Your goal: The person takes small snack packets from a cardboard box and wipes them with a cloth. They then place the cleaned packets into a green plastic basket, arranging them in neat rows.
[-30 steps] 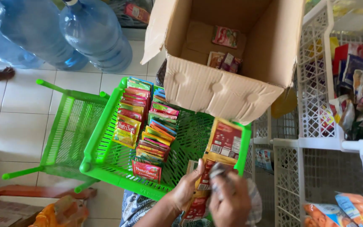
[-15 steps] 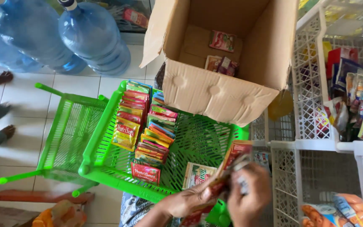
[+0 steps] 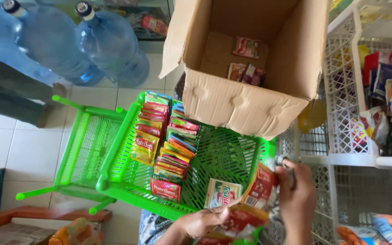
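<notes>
1. A strip of red sachets point(image 3: 262, 193) is held between both hands at the near edge of the green basket point(image 3: 232, 154). The left hand point(image 3: 203, 222) is closed under its lower end, and the fingers point(image 3: 291, 170) of the right hand point(image 3: 298, 199) are pinched shut on its upper end.
2. A good job, it is judged, calls for the strip to be kept taut and each sachet stood upright beside the green-and-white sachet point(image 3: 222, 193) lying on the basket floor, so that rows like those at the basket's far-left side are matched.
3. Two rows of sachets point(image 3: 164, 136) are packed on edge along that left side; most of the mesh floor is bare.
4. An open cardboard box point(image 3: 246, 106) rests on the basket's far rim, with a few packets inside.
5. White racks point(image 3: 345, 113) of goods are seen right of the basket, water bottles point(image 3: 110, 50) beyond it on a tiled floor point(image 3: 32, 149).
</notes>
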